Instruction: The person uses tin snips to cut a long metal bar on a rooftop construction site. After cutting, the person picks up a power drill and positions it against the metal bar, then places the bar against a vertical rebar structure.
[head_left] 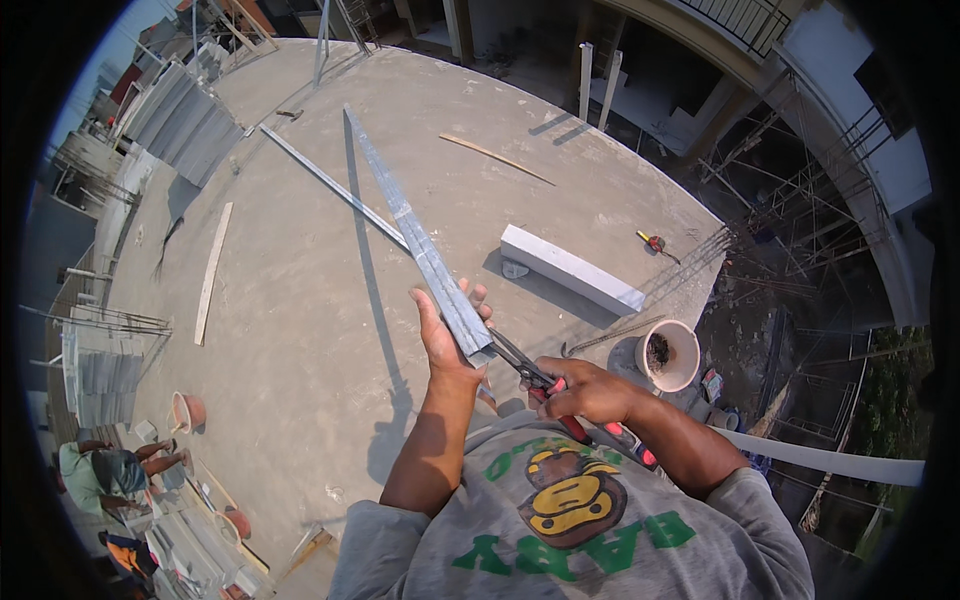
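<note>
My left hand (pixel 445 338) is closed around the near end of a long galvanized metal channel (pixel 412 233). Thumb on one side and fingertips on the other, it cradles the channel, which slants away toward the far left. In my right hand (pixel 592 391) is a pair of tin snips (pixel 522 365) with red and black handles. Their jaws lie against the right side of the channel's near end, close to my left fingers. Whether the blades have bitten into the metal I cannot tell.
A second metal strip (pixel 318 180) lies beyond on the concrete. To the right are a pale block (pixel 572 268), a tape measure (pixel 655 243) and a bucket (pixel 690 358) near the slab's edge. Wood strips (pixel 214 272) lie about. Another person (pixel 108 478) sits at lower left.
</note>
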